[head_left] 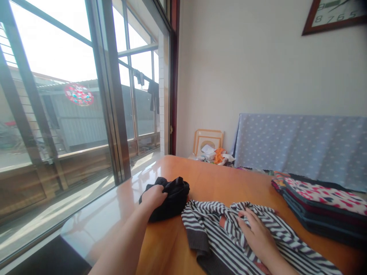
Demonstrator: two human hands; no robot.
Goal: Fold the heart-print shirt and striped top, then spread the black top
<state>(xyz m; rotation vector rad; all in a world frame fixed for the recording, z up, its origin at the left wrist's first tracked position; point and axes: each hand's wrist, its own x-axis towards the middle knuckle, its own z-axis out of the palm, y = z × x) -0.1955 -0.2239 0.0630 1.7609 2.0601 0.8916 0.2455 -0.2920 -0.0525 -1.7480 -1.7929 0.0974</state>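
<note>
My left hand (pixel 155 197) reaches out to a bunched black garment (pixel 176 200) on the wooden table, its fingers closed into the cloth. To the right of it, a black-and-white striped knit top (pixel 213 225) with dark ribbed edging lies loosely spread and rumpled. My right hand (pixel 256 233) rests on the striped top, fingers stretched out and slightly apart over the folds. Small reddish patches show among the stripes near that hand.
A stack of folded clothes (pixel 323 202) stands at the table's right, a pink-patterned piece on top. The glossy table (pixel 226 179) borders a window (pixel 71 126) on the left. Behind are a polka-dot cloth (pixel 301 141), wooden frames (pixel 208 133) and a wall clock (pixel 335 17).
</note>
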